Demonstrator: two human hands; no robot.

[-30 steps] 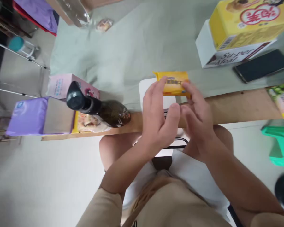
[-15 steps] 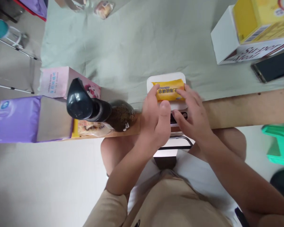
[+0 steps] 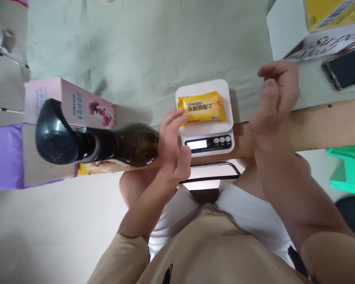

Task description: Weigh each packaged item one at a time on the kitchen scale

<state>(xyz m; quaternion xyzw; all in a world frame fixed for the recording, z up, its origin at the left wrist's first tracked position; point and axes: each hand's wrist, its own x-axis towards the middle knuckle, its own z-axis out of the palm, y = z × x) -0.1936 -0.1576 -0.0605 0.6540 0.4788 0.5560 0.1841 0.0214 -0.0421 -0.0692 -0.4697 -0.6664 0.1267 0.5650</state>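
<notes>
Yellow packet (image 3: 201, 107) lies on white scale (image 3: 206, 130). Left hand (image 3: 172, 148) open, empty, at packet's 8 o'clock. Right hand (image 3: 274, 102) loosely curled, empty, at 3 o'clock.

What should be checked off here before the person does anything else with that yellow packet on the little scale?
1. Yellow packet lies flat and wholly on the scale platform: ok.
2. Left hand is off the packet: ok by a small margin, since its fingertips sit right at the platform's left edge; whether they touch it, cannot tell.
3. Right hand is lifted well to the right, holding nothing: ok.
4. Scale display is lit: ok; its digits are too small to read, so the reading itself is cannot tell.
5. Dark bottle stands apart from the scale: ok.
6. Scale sits level on the wooden table edge: cannot tell.
</notes>
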